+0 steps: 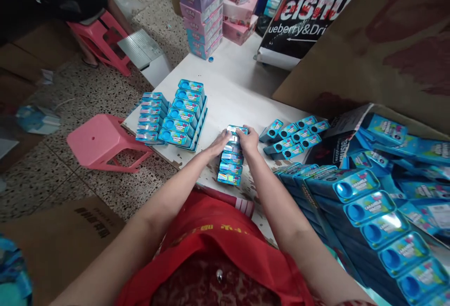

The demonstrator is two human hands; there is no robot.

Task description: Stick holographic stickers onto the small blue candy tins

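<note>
A short row of small blue candy boxes [230, 165] lies on the white table [228, 90] straight in front of me. My left hand [220, 143] grips the far end of that row from the left, fingers curled on the top box. My right hand [249, 139] presses the same far end from the right, fingers bent over it. Several more blue boxes [293, 136] lie loose just right of my hands. Two packed groups of the same boxes [172, 114] sit at the table's left edge.
A large carton [383, 193] full of blue boxes stands at my right. Cardboard sheets [369, 48] lean behind it. Stacked purple and pink cartons [204, 11] stand at the table's far end. Two pink stools [101, 142] are on the floor at left.
</note>
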